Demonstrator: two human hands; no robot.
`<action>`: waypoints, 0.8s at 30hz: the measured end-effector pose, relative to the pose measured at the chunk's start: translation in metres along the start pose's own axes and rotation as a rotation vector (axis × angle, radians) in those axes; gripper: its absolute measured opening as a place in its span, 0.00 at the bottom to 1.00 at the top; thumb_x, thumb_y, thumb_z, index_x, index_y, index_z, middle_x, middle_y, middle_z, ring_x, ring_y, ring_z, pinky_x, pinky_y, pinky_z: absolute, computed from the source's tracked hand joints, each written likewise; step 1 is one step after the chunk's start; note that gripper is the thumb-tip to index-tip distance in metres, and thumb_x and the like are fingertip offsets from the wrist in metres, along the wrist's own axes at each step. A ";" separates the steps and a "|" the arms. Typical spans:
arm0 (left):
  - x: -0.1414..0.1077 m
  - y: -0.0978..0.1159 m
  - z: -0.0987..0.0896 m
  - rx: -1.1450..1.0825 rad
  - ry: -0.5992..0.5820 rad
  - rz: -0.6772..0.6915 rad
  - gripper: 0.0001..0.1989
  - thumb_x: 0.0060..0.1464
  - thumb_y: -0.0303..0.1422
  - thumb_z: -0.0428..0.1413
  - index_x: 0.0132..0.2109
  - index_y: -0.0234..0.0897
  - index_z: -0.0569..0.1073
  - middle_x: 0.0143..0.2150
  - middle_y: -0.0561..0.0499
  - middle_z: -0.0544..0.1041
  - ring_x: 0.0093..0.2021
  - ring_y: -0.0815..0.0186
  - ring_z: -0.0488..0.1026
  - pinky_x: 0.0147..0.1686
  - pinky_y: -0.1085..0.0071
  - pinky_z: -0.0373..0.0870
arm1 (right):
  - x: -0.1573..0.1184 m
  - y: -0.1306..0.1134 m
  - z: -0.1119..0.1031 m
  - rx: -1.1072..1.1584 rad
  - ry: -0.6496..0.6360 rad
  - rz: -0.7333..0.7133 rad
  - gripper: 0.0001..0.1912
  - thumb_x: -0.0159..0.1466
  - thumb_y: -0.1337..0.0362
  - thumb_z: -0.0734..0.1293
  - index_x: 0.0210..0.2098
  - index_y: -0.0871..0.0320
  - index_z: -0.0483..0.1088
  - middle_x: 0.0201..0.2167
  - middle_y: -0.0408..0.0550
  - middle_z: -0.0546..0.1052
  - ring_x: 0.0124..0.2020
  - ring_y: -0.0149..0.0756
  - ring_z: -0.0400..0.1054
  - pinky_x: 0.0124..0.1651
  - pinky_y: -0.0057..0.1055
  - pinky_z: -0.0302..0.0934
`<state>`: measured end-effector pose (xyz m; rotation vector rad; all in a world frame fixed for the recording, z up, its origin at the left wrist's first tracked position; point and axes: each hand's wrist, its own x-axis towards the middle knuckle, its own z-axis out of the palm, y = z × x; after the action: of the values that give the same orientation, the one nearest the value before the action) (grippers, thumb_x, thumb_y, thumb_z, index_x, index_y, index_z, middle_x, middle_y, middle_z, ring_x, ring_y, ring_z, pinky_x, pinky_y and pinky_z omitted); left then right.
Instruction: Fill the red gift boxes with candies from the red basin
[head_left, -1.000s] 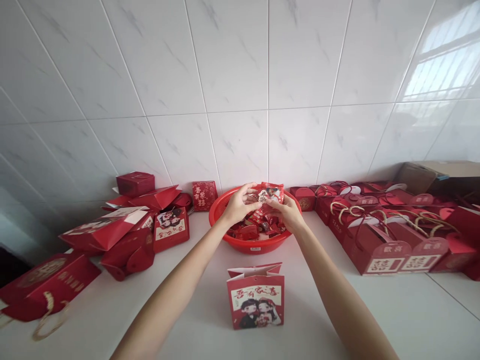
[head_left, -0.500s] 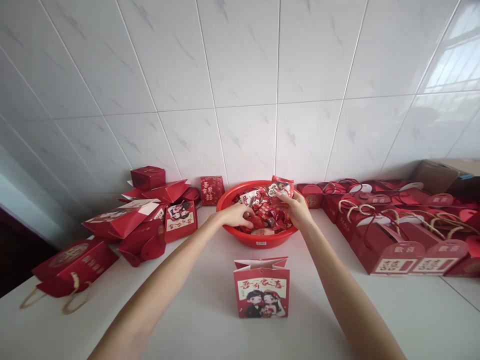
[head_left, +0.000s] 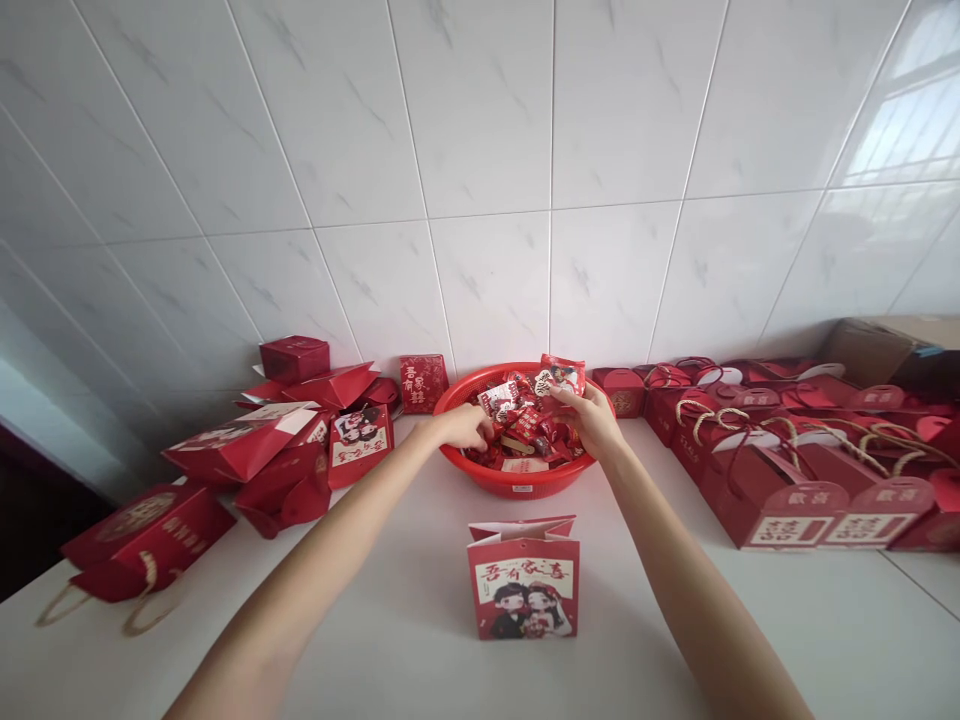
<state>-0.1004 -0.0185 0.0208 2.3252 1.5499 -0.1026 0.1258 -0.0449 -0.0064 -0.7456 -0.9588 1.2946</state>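
Note:
A red plastic basket (head_left: 517, 484) full of red wrapped candies (head_left: 531, 428) stands near the wall. My left hand (head_left: 466, 428) reaches over its left side, fingers curled down among the candies; what they hold, if anything, is hidden. At the right side, my right hand (head_left: 594, 418) is closed on a red candy packet (head_left: 564, 374) with a printed picture, held above the pile. In front of the basket a red paper gift bag (head_left: 525, 590) with a cartoon couple stands upright, its top open, between my forearms.
To the left, several red gift boxes and bags (head_left: 240, 440) lie heaped, one bag (head_left: 146, 540) with rope handles. A red box (head_left: 424, 384) leans by the wall. Rows of handled red boxes (head_left: 787, 490) fill the right, with a cardboard box (head_left: 892, 345) behind.
My left hand has shifted slightly left within the basket, and its fingers have drawn in. My right hand still holds the packet, in nearly the same place.

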 end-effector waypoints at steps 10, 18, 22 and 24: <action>0.024 0.014 0.026 -0.002 -0.128 -0.069 0.06 0.35 0.24 0.60 0.26 0.36 0.79 0.25 0.49 0.80 0.29 0.59 0.76 0.30 0.71 0.69 | 0.000 0.003 0.000 -0.011 -0.002 -0.002 0.20 0.43 0.58 0.81 0.33 0.58 0.76 0.31 0.47 0.81 0.29 0.36 0.75 0.26 0.26 0.68; 0.019 0.001 0.024 -0.242 0.030 0.000 0.10 0.44 0.30 0.60 0.35 0.34 0.82 0.34 0.47 0.84 0.37 0.61 0.79 0.35 0.74 0.71 | 0.000 0.001 0.000 -0.009 -0.013 0.002 0.21 0.42 0.57 0.81 0.32 0.58 0.76 0.29 0.46 0.81 0.28 0.36 0.75 0.27 0.27 0.68; 0.018 0.005 0.027 -0.267 0.027 -0.004 0.06 0.39 0.32 0.65 0.30 0.37 0.81 0.29 0.50 0.82 0.31 0.62 0.77 0.30 0.73 0.69 | -0.002 0.000 0.000 -0.014 -0.023 0.004 0.21 0.42 0.57 0.81 0.32 0.58 0.76 0.30 0.47 0.81 0.29 0.36 0.75 0.27 0.27 0.68; 0.018 0.010 0.029 -0.271 -0.004 -0.007 0.09 0.33 0.30 0.68 0.28 0.38 0.80 0.25 0.53 0.80 0.27 0.64 0.75 0.27 0.74 0.67 | -0.002 0.000 0.001 -0.021 -0.023 0.003 0.21 0.42 0.57 0.81 0.33 0.58 0.76 0.31 0.47 0.81 0.29 0.36 0.75 0.27 0.27 0.67</action>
<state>-0.0805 -0.0152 -0.0085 2.1073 1.4689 0.0953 0.1253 -0.0474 -0.0061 -0.7494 -0.9915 1.2997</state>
